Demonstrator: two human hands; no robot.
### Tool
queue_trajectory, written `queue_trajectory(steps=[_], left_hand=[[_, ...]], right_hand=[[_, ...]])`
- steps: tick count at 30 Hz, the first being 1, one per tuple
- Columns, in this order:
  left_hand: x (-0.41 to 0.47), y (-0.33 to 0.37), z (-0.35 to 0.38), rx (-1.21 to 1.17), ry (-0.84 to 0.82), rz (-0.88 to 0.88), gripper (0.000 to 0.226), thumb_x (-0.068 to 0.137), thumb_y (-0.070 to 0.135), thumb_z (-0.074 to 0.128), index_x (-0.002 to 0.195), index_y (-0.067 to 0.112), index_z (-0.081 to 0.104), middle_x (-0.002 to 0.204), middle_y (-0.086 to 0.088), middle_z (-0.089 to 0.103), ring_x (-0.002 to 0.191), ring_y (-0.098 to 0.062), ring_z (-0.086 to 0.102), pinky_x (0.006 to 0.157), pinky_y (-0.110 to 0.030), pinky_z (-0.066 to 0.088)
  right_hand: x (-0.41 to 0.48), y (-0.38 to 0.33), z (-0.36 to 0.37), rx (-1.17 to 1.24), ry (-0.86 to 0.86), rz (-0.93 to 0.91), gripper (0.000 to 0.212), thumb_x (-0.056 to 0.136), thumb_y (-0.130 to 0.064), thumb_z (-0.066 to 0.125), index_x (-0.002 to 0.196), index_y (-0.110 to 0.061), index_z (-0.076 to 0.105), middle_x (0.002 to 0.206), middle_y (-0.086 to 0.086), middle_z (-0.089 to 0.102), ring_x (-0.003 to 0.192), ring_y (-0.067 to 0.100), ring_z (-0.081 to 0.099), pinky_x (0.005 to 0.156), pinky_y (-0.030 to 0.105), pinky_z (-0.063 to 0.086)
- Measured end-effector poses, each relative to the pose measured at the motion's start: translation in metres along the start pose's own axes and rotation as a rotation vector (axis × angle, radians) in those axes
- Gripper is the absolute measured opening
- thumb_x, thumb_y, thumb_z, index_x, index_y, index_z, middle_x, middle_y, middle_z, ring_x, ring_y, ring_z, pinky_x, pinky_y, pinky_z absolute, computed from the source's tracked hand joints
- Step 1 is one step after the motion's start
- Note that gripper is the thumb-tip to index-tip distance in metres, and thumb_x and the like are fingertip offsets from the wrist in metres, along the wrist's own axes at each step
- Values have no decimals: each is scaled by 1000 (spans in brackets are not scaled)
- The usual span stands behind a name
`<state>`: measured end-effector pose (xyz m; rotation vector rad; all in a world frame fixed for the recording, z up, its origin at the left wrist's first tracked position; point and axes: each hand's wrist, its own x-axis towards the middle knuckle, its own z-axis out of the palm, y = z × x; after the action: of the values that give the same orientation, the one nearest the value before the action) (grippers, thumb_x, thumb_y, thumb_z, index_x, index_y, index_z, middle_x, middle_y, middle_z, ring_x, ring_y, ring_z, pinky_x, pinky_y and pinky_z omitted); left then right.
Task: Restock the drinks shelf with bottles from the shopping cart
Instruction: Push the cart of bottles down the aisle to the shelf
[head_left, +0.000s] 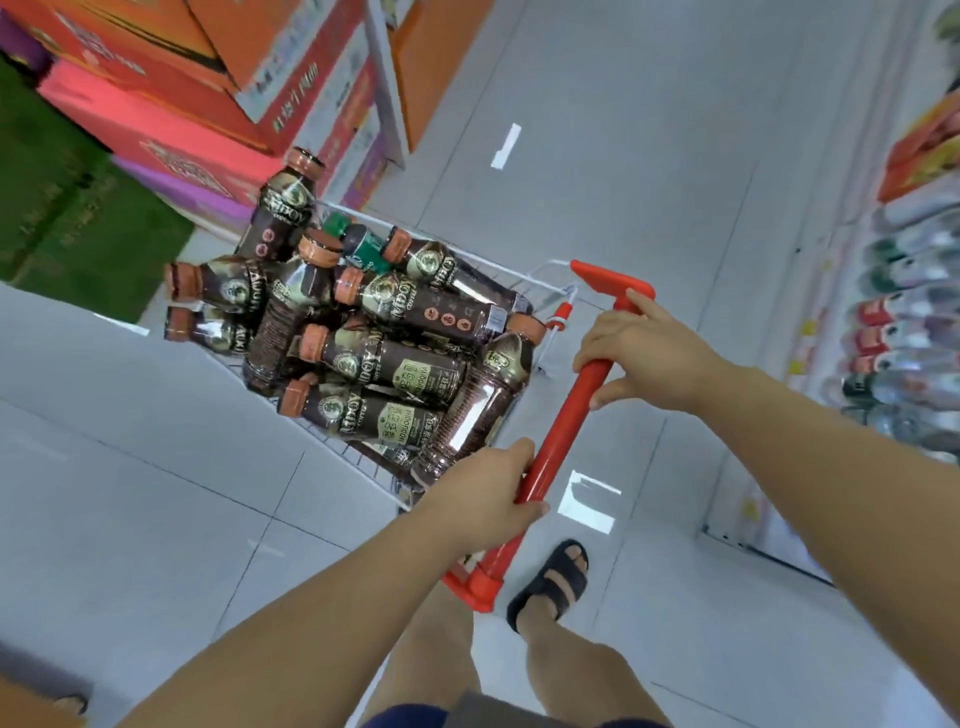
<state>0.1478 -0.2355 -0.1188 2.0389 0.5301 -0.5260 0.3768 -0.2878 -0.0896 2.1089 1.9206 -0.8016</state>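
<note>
A wire shopping cart (540, 291) stands in the aisle in front of me, piled with several dark brown drink bottles (395, 364) with orange caps; one green-capped bottle (358, 241) lies among them. My left hand (483, 493) grips the lower part of the cart's red handle bar (563, 421). My right hand (649, 353) grips the bar's upper part. The drinks shelf (904, 332) runs along the right edge, filled with rows of bottles, blurred.
Stacked orange, pink and green cartons (156, 104) line the left side of the aisle. Grey tiled floor (597, 130) stretches ahead between the cartons and the shelf. My foot in a black sandal (553, 582) is just behind the cart handle.
</note>
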Motion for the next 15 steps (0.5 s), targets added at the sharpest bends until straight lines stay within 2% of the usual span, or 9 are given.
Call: queue_trajectory(steps=[2,6,10,15], left_hand=[[4,15,18,30,-12,18,29,84,35,64,86,23,38,81,-1,61,68,-19,59,60,-31,48],[10,47,50,115,-70,68,29,86,37,61,89,22,37,83,-1,59,71,-21,58,64,-36,51],[17,75,78,210,-140,121,28,86,38,60,90,22,37,84,-1,59,71,-21,58,62,-35,50],[22,105,103,381,-190,183,28,87,38,58,91,19,38,74,2,46,67,-23,52,57,-31,40]], right_hand=[[-24,13,12,26,17,19,46,72,-53,66,113,-32,61,113,-13,59,122,10,42,114,37,-2],[-75,35,35,55,34,76,45,70,-55,67,110,-33,62,107,-16,61,118,9,46,114,39,0],[-126,51,59,88,30,189,44,71,-57,66,110,-37,61,107,-17,59,118,7,45,114,39,0],[-184,57,88,161,72,336,41,71,-55,66,108,-38,62,105,-20,58,117,7,46,114,43,4]])
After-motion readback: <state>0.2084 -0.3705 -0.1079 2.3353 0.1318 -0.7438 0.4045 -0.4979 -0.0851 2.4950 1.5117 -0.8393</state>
